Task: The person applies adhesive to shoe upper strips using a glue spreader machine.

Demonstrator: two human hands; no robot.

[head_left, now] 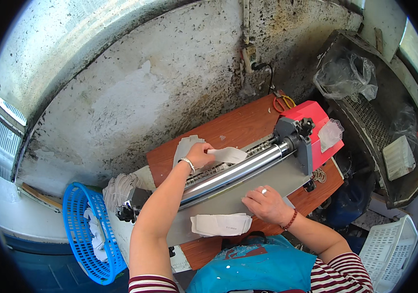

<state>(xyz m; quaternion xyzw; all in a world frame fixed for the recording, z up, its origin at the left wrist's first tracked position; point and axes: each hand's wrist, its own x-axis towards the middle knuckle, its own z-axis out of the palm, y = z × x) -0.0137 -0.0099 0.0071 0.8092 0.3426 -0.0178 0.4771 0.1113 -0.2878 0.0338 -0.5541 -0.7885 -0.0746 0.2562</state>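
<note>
My left hand (pixel 200 156) reaches over the shiny steel roller (pixel 233 175) of a bench machine. Between its thumb and fingers is one end of a flat, pale piece (pixel 229 155), maybe fabric or leather, whose rounded end lies along the roller's far side. Just left of that hand, more pale flat pieces (pixel 184 145) rest on the wooden top. On the near side, my right hand (pixel 267 202) is over the grey metal plate (pixel 219 202) with fingers curled together; what they hold, if anything, is hidden. A stack of white flat pieces (pixel 221 224) lies left of it.
The machine's red housing (pixel 311 122) stands right, near orange-handled scissors (pixel 281 103). A blue basket (pixel 94 234) with white scraps and a bundle of pale cord (pixel 121 190) are left. A white basket (pixel 390 249) and a dark metal trough (pixel 365 122) with plastic bags are right.
</note>
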